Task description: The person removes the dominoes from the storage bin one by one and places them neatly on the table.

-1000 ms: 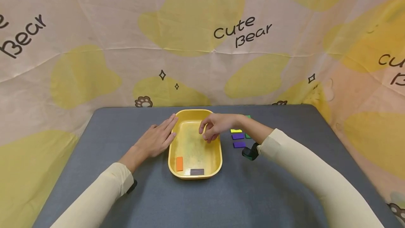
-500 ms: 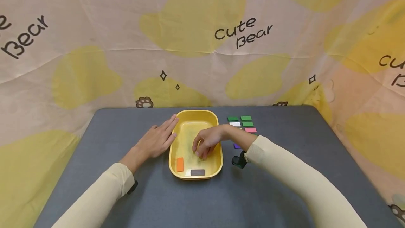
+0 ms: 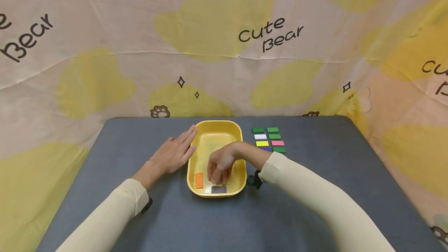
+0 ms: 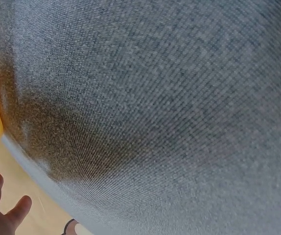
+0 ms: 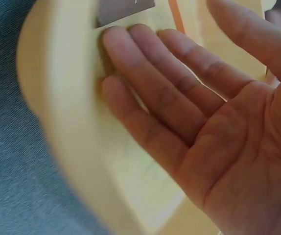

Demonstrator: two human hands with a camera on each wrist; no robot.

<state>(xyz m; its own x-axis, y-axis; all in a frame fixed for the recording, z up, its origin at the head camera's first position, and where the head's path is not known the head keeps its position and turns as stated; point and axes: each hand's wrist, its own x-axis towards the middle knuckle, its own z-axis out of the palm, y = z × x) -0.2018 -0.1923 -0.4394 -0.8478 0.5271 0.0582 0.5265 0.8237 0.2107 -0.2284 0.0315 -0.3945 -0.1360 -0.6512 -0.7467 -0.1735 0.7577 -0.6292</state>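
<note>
Cream long sleeves point(image 3: 308, 193), black wrist cameras point(image 3: 253, 180)

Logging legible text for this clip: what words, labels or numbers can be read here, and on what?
"cute bear": printed on the backdrop cloth behind the table, whole at centre.
Cut-off repeats of the print at the left and right edges.
Tray, tiles, table: no text visible.

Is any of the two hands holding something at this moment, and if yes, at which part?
Nothing is held. The right hand reaches into the yellow tray with straight, empty fingers above the grey tile. The left hand lies flat against the tray's outer rim.
</note>
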